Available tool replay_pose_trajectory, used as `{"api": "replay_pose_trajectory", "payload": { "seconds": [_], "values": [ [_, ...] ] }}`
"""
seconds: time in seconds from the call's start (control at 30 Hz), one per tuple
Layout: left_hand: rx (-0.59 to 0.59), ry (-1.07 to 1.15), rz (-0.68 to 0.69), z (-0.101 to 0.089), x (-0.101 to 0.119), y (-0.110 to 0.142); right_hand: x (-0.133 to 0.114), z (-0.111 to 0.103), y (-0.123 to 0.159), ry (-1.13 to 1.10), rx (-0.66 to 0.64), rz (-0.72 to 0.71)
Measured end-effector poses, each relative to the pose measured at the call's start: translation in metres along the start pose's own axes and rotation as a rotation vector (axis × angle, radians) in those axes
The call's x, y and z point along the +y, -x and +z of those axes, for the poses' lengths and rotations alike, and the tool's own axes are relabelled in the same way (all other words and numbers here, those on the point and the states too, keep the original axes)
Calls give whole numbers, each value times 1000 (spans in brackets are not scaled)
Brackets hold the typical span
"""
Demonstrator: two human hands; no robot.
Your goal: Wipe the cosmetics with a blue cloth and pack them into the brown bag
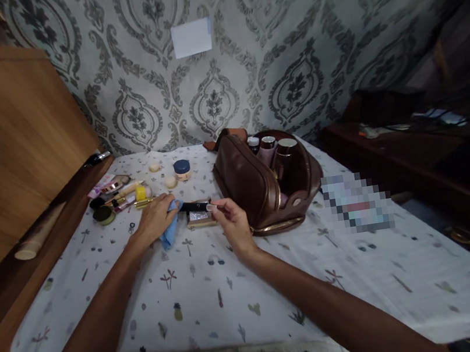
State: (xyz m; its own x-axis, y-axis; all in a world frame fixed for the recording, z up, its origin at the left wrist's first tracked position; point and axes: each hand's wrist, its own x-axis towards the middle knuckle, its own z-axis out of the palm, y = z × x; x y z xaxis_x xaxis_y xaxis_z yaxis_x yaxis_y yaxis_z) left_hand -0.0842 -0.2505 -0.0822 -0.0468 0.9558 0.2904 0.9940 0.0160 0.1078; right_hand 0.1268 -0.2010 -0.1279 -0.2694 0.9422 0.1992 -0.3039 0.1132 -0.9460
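Black tube [194, 207] lies nearly level between my two hands, above the middle of the printed tablecloth [198, 287] and just left of the brown bag [238, 181]. My left hand [155, 218] is closed on the blue cloth [169, 233], which wraps the tube's left end; a loose corner hangs below. My right hand [234, 223] pinches the pale right end between thumb and fingers. The hands are apart, joined only through the tube. Step in hand, as I judge it: working the cloth over the tube. Method notes: let the right pinch do the steadying and the left do the moving; slide the cloth lengthwise with light, even pressure, and turn the tube a little between strokes so every side gets touched. Gather the hanging corner into the palm, since it could drag on the glittery case [201, 219] showing just under the tube; cannot tell whether tube and case touch. Lifting slightly would give room. Should the pale end be a cap, twisting hard there might loosen it, so pull straight. Elbow caution: small cosmetics [140, 193] cluster just beyond my left hand, and the blue-lidded jar [181, 169] stands behind, so short strokes suit better than wide ones. Left fingertips are partly hidden by cloth; their exact grip cannot be read.
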Motion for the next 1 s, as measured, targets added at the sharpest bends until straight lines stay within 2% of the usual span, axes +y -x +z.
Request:
{"api": "replay_pose_trajectory", "payload": {
  "seconds": [0.13,0.33,0.43,0.53,0.63,0.7,0.8,1.0],
  "values": [
    [11,5,-30,4,-2,-1,3,1,-1,8,-22,-1],
    [122,-1,-61,-1,-9,-2,7,12,-5,-324,-99,199],
    [192,-2,-68,-6,-3,0,7,15,-5,-324,-107,220],
    [233,4,55,-5,12,4,6,14,-3,-229,-119,188],
    [213,-35,222,2,27,8,5,12,-3,-137,-142,149],
    [199,-68,276,6,32,10,5,10,-3,-97,-138,137],
    [200,-79,277,10,25,7,5,8,-3,-77,-136,138],
    [144,-60,164,6,-7,1,5,8,0,-109,-151,168]
  ]
}}
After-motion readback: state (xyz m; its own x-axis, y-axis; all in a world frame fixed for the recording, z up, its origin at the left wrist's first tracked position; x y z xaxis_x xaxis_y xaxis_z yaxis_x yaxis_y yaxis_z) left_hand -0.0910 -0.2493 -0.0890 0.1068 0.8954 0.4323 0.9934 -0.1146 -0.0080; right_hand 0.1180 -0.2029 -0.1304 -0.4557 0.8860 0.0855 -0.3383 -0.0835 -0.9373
